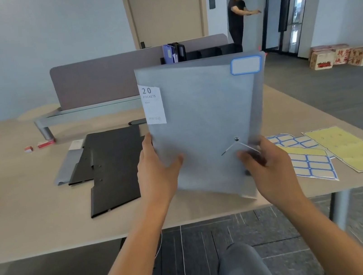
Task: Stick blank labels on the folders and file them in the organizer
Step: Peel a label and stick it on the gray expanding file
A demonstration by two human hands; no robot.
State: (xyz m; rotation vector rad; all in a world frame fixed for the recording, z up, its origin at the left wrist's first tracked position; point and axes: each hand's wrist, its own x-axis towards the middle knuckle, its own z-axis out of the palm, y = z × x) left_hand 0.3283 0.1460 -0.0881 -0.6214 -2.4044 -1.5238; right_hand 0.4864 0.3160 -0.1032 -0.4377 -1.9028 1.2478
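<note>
I hold a grey folder (206,119) upright above the table, between my two hands. A blank blue-edged label (246,65) is stuck at its top right corner, and a white "20 pockets" tag sits at its left edge. My left hand (156,167) grips the folder's left edge, thumb on the front. My right hand (263,162) grips its lower right side near the elastic closure. Behind the folder stands the black organizer (209,51) with a purple folder (169,54) and a black one filed at its left end.
Black folders (111,167) lie flat on the table (34,220) to the left, over a grey one. Blue-edged label sheets (310,164) and yellow sheets (348,146) lie at the right. A grey desk divider (107,80) stands behind. A person stands far back.
</note>
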